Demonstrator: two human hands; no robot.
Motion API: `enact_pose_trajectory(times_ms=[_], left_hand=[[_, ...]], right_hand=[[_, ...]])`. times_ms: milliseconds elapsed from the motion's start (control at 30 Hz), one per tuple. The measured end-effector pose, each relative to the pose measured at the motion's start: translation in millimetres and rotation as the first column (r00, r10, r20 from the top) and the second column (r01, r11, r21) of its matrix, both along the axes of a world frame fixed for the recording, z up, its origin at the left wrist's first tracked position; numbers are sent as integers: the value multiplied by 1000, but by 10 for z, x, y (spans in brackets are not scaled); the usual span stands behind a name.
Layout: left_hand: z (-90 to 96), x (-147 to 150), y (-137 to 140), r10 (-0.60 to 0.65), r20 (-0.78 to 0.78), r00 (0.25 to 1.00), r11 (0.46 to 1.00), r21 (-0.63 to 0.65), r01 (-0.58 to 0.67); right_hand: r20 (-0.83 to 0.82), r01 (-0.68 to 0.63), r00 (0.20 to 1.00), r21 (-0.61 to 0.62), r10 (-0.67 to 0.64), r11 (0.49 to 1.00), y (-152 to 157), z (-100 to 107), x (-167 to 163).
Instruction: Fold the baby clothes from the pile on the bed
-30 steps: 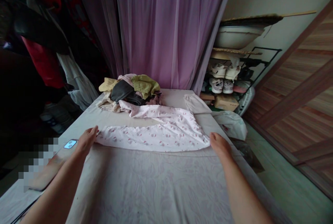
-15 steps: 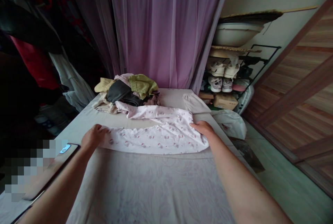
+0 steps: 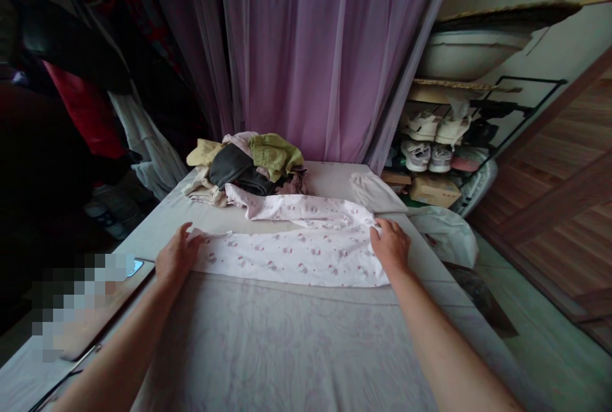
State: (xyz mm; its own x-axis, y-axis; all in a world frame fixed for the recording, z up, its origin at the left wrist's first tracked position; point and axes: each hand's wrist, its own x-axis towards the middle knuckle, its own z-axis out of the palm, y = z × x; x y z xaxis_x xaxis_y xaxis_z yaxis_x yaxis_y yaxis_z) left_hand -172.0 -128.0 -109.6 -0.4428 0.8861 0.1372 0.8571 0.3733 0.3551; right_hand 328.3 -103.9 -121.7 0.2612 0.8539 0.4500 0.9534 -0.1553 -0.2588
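A pair of white printed pants [image 3: 287, 252] lies across the bed, one leg stretched straight along the front and the other behind it, running toward the clothes pile. My left hand [image 3: 176, 256] is at the left end of the front leg, its thumb and fingers closed at the cloth's edge. At the opposite end, my right hand [image 3: 392, 246] pinches the fabric near the fold where both legs meet; some of its fingertips are hidden.
A heap of clothes [image 3: 258, 163] lies at the back of the bed [image 3: 287, 348]. A folded pale cloth [image 3: 375, 192] is at the right edge. A phone [image 3: 109, 310] rests at left. Beyond are a purple curtain [image 3: 296, 61] and a rack with shoes [image 3: 421, 154].
My right hand has shifted its hold at the fold, and the front leg looks flatter and straighter. My left hand's fingers are slightly raised at the end. The view has turned a little left.
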Motion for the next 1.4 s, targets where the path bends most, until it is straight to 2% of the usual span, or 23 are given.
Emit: enact_pose_trajectory(times_ms=[67, 100, 167, 233, 300, 367, 400, 467, 500, 567, 633, 667, 733, 833, 933, 1033, 1133, 1200, 1267, 1333, 1400], left_hand=[[3, 12, -2, 18, 20, 1000, 1000, 19, -18], [6, 15, -4, 25, 30, 999, 999, 26, -26], [19, 10, -8, 28, 44, 999, 999, 33, -30], [44, -8, -18, 37, 47, 998, 999, 11, -38], [71, -24, -39, 49, 29, 998, 999, -10, -48], [81, -6, -76, 33, -38, 999, 999, 29, -32], [74, 28, -100, -3, -89, 996, 998, 66, 9], [30, 158, -155, -155, -193, 969, 976, 120, 180], [-7, 252, -183, -264, -228, 937, 949, 114, 295], [-100, 473, -232, -505, -223, 834, 850, 42, 525], [-193, 676, -260, -635, -173, 753, 768, -34, 640], [-231, 746, -265, -659, -154, 736, 750, -62, 659], [-273, 788, -258, -650, -134, 748, 760, -102, 642], [-239, 580, -221, -544, -155, 825, 839, -92, 536], [-122, 168, -175, -326, -173, 929, 944, 1, 331], [-5, -206, -118, -133, -164, 978, 991, -19, 131], [56, -374, -52, -114, -91, 989, 982, -162, 98], [73, -375, -13, -114, -18, 993, 973, -206, 108], [86, -331, 7, -99, 81, 992, 978, -174, 112], [101, -279, 4, -88, 250, 964, 989, -94, 115], [116, -247, -18, -90, 490, 867, 992, -31, 120]], right_hand=[[8, -165, 986, 82, 165, 983, -58, 15, -247], [18, -272, 962, 84, 271, 959, -100, 17, -406], [46, -488, 872, -5, 488, 873, -211, -4, -746], [61, -592, 792, -166, 607, 789, -332, -52, -1038], [54, -570, 789, -312, 613, 760, -427, -109, -1217], [55, -504, 819, -405, 571, 763, -474, -151, -1279], [61, -477, 831, -431, 552, 766, -482, -163, -1280], [73, -451, 839, -462, 539, 764, -477, -171, -1260], [78, -446, 839, -470, 539, 762, -471, -170, -1250], [86, -433, 842, -481, 532, 762, -461, -165, -1243], [93, -420, 846, -488, 525, 765, -459, -164, -1251], [97, -416, 847, -491, 522, 765, -459, -166, -1256], [104, -409, 847, -497, 521, 765, -460, -170, -1265], [114, -401, 848, -499, 517, 768, -457, -181, -1268], [122, -406, 847, -483, 518, 776, -453, -197, -1261], [131, -417, 843, -453, 522, 788, -451, -222, -1252], [139, -422, 842, -432, 522, 797, -448, -246, -1246], [137, -427, 841, -429, 524, 796, -446, -252, -1245], [132, -425, 843, -432, 522, 796, -444, -248, -1246], [131, -423, 844, -435, 521, 795, -443, -240, -1249], [132, -421, 844, -438, 520, 794, -442, -235, -1251]])
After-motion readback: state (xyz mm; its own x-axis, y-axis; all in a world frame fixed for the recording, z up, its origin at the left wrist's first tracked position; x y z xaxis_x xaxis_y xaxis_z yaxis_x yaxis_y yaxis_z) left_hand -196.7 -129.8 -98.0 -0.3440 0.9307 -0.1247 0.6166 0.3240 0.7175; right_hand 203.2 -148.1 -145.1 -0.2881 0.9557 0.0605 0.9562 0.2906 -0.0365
